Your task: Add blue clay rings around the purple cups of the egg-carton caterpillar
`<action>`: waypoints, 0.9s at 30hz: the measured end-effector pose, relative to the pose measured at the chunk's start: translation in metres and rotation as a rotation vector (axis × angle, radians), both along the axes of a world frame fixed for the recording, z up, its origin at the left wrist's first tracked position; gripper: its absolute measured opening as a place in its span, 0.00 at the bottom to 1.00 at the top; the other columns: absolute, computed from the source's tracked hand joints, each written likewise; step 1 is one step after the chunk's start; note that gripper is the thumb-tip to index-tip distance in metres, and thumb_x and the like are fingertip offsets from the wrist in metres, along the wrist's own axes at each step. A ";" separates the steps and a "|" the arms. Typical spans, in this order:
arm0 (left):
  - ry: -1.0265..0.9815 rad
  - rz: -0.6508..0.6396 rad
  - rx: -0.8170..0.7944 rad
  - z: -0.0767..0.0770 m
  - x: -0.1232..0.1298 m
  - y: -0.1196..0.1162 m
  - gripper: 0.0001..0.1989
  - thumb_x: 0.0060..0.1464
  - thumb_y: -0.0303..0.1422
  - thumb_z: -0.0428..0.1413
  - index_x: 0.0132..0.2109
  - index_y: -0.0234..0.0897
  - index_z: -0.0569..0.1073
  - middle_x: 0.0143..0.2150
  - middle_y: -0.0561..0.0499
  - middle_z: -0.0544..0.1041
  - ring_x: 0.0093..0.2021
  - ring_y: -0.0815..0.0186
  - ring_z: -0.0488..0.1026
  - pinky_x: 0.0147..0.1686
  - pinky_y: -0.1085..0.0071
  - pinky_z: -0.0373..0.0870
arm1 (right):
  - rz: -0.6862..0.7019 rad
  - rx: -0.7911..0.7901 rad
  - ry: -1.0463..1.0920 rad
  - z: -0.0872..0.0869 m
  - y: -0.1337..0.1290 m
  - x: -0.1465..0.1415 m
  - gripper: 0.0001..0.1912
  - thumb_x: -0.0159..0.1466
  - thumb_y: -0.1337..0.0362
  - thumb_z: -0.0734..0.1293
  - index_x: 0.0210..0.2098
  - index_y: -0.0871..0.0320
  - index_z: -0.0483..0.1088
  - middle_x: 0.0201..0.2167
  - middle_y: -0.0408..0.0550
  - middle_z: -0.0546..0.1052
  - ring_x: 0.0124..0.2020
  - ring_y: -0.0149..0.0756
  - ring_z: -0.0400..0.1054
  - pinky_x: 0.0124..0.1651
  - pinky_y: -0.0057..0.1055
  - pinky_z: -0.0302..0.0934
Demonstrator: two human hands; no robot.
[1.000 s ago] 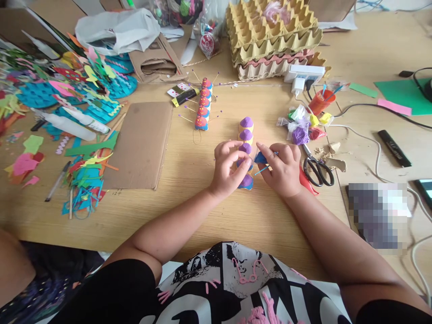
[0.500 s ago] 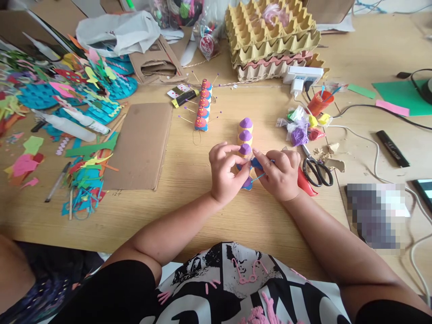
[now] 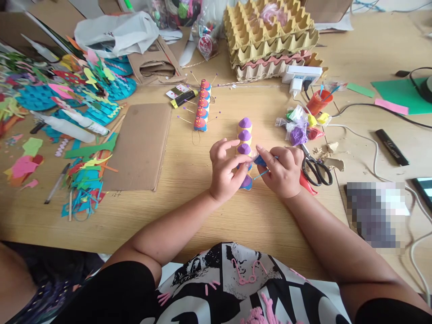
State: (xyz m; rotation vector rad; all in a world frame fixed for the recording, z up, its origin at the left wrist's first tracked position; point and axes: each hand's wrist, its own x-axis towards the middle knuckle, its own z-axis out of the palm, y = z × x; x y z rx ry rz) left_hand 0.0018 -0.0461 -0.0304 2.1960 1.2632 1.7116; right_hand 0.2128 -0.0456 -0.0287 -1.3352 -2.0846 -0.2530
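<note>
My right hand (image 3: 282, 173) is closed on a lump of blue modelling clay (image 3: 259, 160), and a thin blue stick (image 3: 261, 174) pokes out below its fingers. Thumb and forefinger of my left hand (image 3: 225, 170) pinch together just left of the clay; what lies between them is too small to make out. Beneath and behind the fingers stands a yellow egg-carton strip (image 3: 245, 135) topped with purple clay cones, its near end blue and partly covered by my left hand. Farther back is a finished-looking red and blue caterpillar (image 3: 201, 108) with several pin-like sticks in its sides.
Black-handled scissors (image 3: 315, 168) and bagged clay (image 3: 299, 135) lie to the right, near an orange cup (image 3: 317, 102). Egg trays (image 3: 270, 40) are stacked at the back. Cardboard (image 3: 138, 144), glue bottles (image 3: 67, 127) and paper scraps (image 3: 91, 180) occupy the left. Another person's arm (image 3: 15, 279) shows lower left.
My hands have drawn slightly apart, the right one shifting a little to the right with the blue clay. The left fingertips now sit at the clay's left edge.
</note>
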 end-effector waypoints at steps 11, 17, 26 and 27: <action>0.011 0.000 0.008 0.000 0.001 0.002 0.07 0.72 0.42 0.63 0.51 0.47 0.78 0.58 0.45 0.79 0.67 0.52 0.72 0.74 0.44 0.69 | 0.128 0.219 -0.027 0.001 0.008 0.003 0.40 0.74 0.60 0.70 0.81 0.30 0.58 0.45 0.49 0.75 0.47 0.46 0.66 0.52 0.46 0.58; 0.060 -0.020 -0.023 0.003 0.000 0.000 0.05 0.73 0.37 0.62 0.43 0.45 0.79 0.58 0.47 0.80 0.69 0.55 0.69 0.75 0.48 0.65 | 0.154 0.253 0.040 0.003 0.006 0.001 0.39 0.73 0.58 0.69 0.80 0.34 0.60 0.48 0.51 0.75 0.47 0.48 0.66 0.52 0.50 0.59; -0.058 -0.086 0.011 0.015 0.001 -0.002 0.02 0.74 0.32 0.61 0.47 0.44 0.77 0.44 0.51 0.83 0.48 0.62 0.79 0.55 0.60 0.74 | 0.153 0.282 0.212 -0.005 -0.004 -0.003 0.19 0.67 0.50 0.75 0.55 0.46 0.74 0.42 0.52 0.72 0.44 0.51 0.65 0.50 0.52 0.60; -0.074 -0.090 0.013 0.016 0.001 -0.003 0.03 0.74 0.32 0.60 0.46 0.43 0.76 0.43 0.52 0.83 0.47 0.63 0.79 0.53 0.61 0.74 | 0.140 0.292 0.236 -0.006 -0.003 -0.004 0.19 0.67 0.51 0.76 0.55 0.47 0.73 0.43 0.52 0.72 0.44 0.51 0.65 0.50 0.52 0.59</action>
